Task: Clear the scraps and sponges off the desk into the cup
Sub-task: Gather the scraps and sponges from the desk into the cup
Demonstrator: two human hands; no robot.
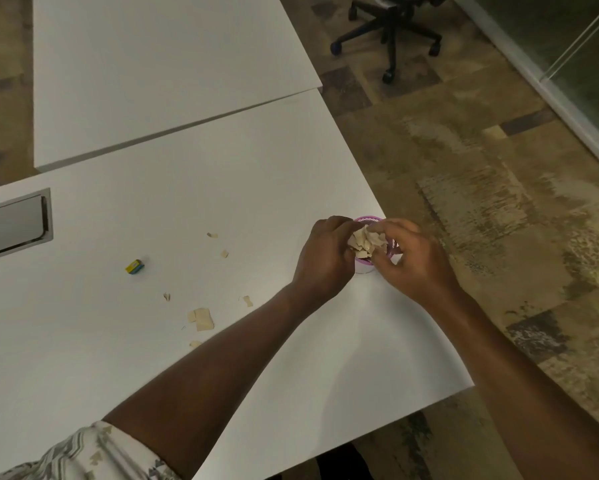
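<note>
Both hands meet over the cup, which stands upright near the right edge of the desk. From my remote seat I see the left hand and the right hand, each curled round one pale paper wad and pinching it at the cup's pink rim. Loose scraps lie on the desk, well left of the cup. A small yellow and blue sponge sits farther left. A metal hatch is set into the desk's left side.
</note>
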